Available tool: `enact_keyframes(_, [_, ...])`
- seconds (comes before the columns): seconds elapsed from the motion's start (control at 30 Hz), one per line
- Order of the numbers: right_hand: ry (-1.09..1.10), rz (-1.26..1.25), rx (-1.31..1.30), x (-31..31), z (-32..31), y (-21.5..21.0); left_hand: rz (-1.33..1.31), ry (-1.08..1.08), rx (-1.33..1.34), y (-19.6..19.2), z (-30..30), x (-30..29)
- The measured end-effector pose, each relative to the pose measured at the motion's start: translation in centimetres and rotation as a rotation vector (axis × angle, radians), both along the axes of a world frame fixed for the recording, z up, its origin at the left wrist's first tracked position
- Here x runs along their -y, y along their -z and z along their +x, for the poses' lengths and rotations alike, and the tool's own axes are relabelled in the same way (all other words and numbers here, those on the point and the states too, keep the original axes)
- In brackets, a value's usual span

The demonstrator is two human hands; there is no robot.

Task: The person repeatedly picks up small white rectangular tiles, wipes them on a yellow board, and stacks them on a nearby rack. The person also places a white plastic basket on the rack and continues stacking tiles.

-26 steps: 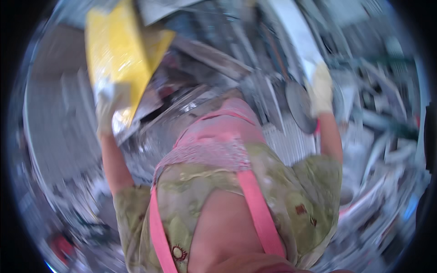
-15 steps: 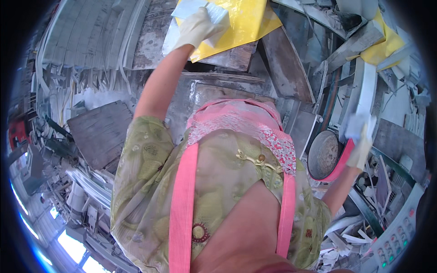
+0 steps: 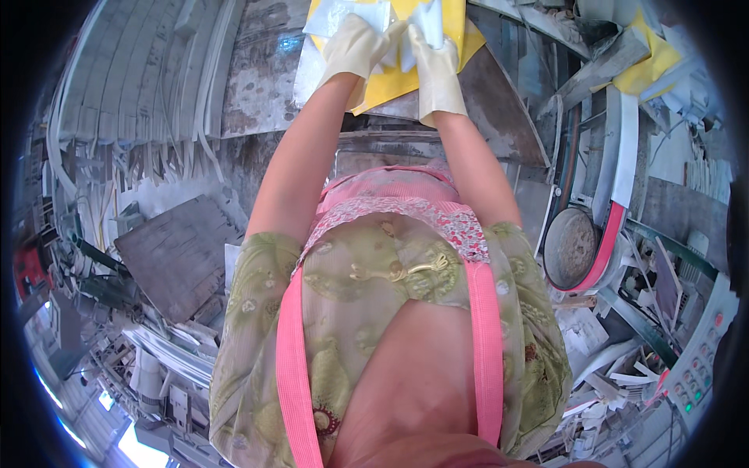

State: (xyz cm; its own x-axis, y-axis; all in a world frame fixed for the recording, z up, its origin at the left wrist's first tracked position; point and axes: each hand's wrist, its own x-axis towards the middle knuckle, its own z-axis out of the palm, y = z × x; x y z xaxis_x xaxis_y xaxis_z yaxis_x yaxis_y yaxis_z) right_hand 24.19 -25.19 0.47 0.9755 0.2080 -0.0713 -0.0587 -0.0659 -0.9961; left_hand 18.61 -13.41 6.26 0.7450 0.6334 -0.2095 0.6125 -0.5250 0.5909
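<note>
Head view: both gloved hands on sheets
Left hand (image 3: 355, 48): pinching white sheet (image 3: 343, 15)
Right hand (image 3: 437, 66): clamped on yellow sheet (image 3: 390, 86) beneath
Risk: slick gloves, sheets may slip apart

Both arms stretched straight forward, bare forearms converging toward the top of view. Left hand (image 3: 355, 47) and right hand (image 3: 434, 66) both in pale gloves, side by side, nearly touching. Fingers curled closed in a pinch grip, wrists roughly straight.
</note>
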Motion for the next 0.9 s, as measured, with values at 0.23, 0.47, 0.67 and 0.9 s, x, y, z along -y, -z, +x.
enact_keyframes(0.23, [-0.384,-0.251,0.246,-0.2,0.6,2.4,-0.021,0.154,0.087,2.4,0.1,-3.3])
enact_keyframes(0.47, [-0.751,-1.014,0.171,0.8,2.0,-1.7,0.335,0.312,0.073,3.0,1.1,-2.5])
enact_keyframes(0.67, [-0.709,-0.678,0.527,2.3,4.9,0.6,0.019,-0.002,0.192,3.6,1.5,-0.3])
enact_keyframes(0.9, [-0.816,-0.075,0.541,-0.4,8.2,4.7,0.03,0.006,0.221,4.4,1.0,-0.6])
